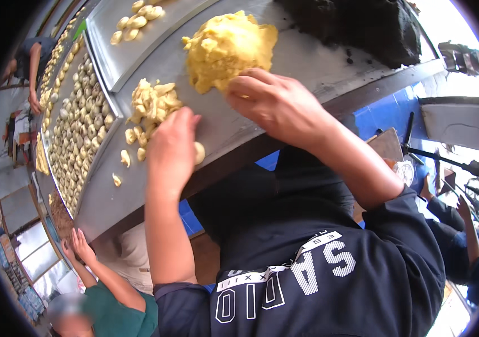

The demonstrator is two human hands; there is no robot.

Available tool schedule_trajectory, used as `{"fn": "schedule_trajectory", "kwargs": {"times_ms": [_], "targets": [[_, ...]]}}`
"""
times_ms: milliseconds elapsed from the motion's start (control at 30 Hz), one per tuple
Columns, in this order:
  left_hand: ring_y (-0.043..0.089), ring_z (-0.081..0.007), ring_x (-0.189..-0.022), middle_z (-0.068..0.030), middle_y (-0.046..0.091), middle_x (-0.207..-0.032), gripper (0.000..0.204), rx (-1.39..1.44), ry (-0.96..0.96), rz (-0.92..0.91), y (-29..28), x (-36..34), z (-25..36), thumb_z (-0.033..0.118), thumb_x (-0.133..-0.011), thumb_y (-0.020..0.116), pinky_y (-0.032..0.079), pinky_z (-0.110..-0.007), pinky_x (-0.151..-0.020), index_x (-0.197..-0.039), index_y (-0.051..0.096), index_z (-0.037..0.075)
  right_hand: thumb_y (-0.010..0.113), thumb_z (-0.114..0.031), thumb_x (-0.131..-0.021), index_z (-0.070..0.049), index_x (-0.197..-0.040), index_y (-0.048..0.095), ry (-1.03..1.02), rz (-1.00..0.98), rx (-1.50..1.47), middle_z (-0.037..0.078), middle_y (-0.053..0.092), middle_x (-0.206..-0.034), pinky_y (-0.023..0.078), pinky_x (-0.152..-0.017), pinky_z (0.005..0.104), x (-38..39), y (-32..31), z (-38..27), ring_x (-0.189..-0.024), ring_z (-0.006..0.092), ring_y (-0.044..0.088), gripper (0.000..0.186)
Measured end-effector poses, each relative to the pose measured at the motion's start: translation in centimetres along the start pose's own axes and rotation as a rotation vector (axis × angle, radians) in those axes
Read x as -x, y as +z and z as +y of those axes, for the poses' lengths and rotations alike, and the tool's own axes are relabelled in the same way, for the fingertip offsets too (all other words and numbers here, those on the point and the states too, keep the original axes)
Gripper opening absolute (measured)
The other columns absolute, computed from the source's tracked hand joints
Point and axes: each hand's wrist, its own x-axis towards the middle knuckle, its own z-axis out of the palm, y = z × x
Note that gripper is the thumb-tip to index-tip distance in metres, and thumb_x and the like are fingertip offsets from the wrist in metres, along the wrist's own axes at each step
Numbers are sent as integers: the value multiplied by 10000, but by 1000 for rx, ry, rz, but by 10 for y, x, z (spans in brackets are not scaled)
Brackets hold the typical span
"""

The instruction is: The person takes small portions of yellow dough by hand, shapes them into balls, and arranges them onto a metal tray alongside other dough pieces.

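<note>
A large lumpy mound of yellow dough (228, 48) lies on the metal table (217, 115). At its near edge, my right hand (276, 106) is closed in a pinch, with a bit of yellow dough showing between the fingers. My left hand (172, 146) is farther left, slightly blurred, its fingers curled together; what they hold is hidden. Just beyond it sits a heap of paler dough pieces (152, 101). Small loose dough lumps (141, 153) lie to its left, and a round dough piece (199, 153) shows beside its wrist, near the table edge.
A tray (117, 115) full of small dough balls stands at left. Another metal tray (118, 84) beyond holds several balls. A dark crumbly mass (363, 33) covers the far right. People work nearby: one in a green shirt (118, 314) lower left, another arm (34, 73) upper left.
</note>
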Motion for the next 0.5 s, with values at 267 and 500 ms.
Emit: {"fn": "schedule_trajectory", "kwargs": {"times_ms": [267,500], "targets": [[710,-440,-1008,-202,726,-1086,216,328,-91,109,4,30,-20,178,-1165,623,587,-507,-905,-1180,737,-6,749,-183,-862,-118,-837,782,18,-176,-161,86,694,-983,655,-802,415,-9,-18,0,-983,279,710,77],[681,-194,-1254,-135,638,-1501,533,1306,-201,288,3,43,-46,96,-1078,798,562,-353,-1097,-1537,537,33,735,-201,-887,-78,-842,743,13,-33,-104,68,680,-1030,607,-881,404,3,-1,-8,-1001,266,667,131]]}}
